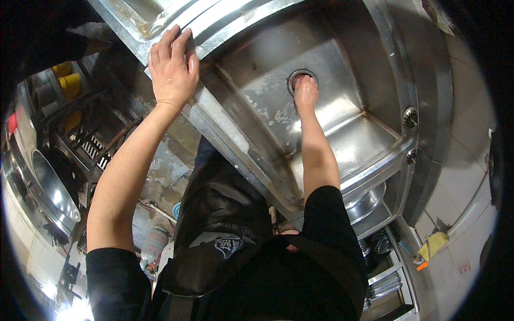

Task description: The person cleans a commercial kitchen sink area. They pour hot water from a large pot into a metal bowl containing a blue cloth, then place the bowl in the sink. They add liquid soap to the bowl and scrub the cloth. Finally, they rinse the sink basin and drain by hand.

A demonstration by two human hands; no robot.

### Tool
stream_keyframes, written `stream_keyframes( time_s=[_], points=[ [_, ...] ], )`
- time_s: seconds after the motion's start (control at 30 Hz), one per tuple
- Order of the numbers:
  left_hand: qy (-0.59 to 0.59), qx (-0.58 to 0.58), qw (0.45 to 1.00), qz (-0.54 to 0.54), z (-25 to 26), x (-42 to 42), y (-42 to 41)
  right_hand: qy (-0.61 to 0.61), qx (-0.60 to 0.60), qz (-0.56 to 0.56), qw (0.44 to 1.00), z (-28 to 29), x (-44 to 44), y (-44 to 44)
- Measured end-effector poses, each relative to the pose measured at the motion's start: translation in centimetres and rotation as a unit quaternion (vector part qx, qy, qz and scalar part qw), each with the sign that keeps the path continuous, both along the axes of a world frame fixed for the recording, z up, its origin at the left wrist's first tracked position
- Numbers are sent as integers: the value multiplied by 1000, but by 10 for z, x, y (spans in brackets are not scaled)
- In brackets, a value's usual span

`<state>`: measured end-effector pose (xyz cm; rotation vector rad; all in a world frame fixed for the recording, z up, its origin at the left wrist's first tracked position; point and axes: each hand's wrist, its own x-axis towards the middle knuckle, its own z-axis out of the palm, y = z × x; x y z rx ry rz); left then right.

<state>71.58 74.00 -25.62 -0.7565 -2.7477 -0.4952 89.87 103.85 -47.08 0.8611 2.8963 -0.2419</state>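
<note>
Before me is a stainless-steel sink basin (333, 60), its floor wet with patches of foam. My right hand (307, 94) reaches down to the round drain (289, 83), fingertips inside its ring. Something reddish shows at the fingertips, but I cannot tell what it is or whether it is gripped. My left hand (172, 76) lies palm down on the metal sink rim (219, 112) at the basin's near left corner. Its fingers are slightly apart and hold nothing visible. Suds cover part of the rim beside it.
Another steel basin (154, 10) adjoins at the upper left. A metal bowl (367, 202) sits right of my right arm. A yellow cloth (433, 245) hangs by the tiled wall. At left are a large metal pan (56, 184) and a gas bottle (154, 242).
</note>
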Motion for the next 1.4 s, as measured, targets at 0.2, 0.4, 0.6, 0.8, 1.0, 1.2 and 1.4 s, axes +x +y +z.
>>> stream_keyframes(
  time_s=[0.2,0.4,0.6,0.8,1.0,1.2,1.4],
  points=[
    [1,5,1000,1,-1,0,0,4,-15,-23,1000,2,-2,-2],
    [-2,11,1000,-6,-2,-2,4,259,-491,-344,757,11,16,31],
    [0,-4,1000,9,0,1,-2,426,-768,-313,362,93,22,18],
    [-1,5,1000,4,0,0,0,438,-777,-297,340,70,25,34],
    [-2,1,1000,2,0,-1,0,337,-630,-402,572,19,11,24],
    [17,13,1000,-3,-2,-2,1,313,-438,-372,757,-14,-6,2],
    [12,4,1000,6,0,0,1,171,-216,-322,906,-14,-12,-10]
  ],
)
